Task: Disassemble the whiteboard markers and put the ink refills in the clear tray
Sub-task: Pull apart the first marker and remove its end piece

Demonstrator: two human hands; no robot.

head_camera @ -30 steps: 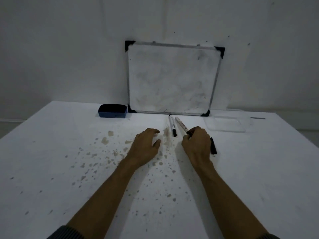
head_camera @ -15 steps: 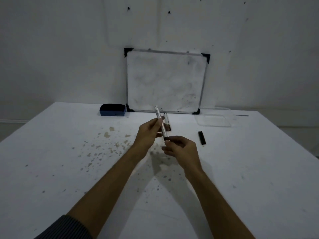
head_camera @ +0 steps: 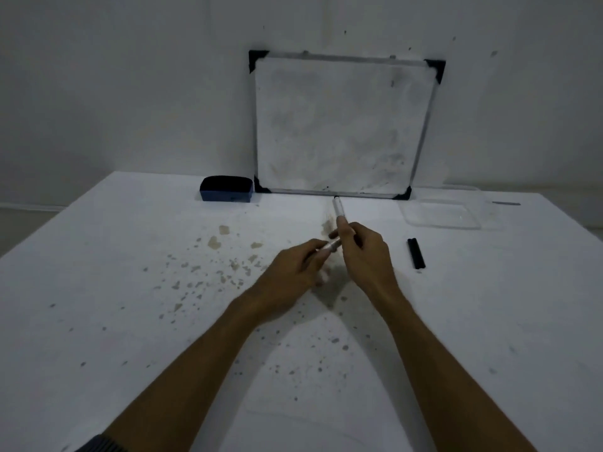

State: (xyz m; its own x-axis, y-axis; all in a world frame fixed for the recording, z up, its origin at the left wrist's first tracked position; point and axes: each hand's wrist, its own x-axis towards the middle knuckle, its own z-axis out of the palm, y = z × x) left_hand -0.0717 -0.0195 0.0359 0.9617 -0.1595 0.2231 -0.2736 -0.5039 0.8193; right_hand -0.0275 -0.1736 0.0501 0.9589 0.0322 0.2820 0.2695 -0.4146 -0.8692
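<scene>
Dim light. The white-barrelled whiteboard marker (head_camera: 332, 246) held between both hands is mostly hidden by fingers; which end faces which hand cannot be told. Left hand (head_camera: 293, 272) pinches it from the left, fingers curled closed on the barrel. Right hand (head_camera: 365, 252) closes on it from above, knuckles up. A second white marker (head_camera: 338, 208) lies beyond, near end hidden behind the right hand. Clear plastic tray (head_camera: 440, 214) sits far right, faint. Short black cap (head_camera: 416, 253) lies just right of the hands on the white stained table (head_camera: 130, 288).

one marker (head_camera: 332, 245) held level – another (head_camera: 338, 207) lying before the empty clear tray (head_camera: 441, 214).
</scene>
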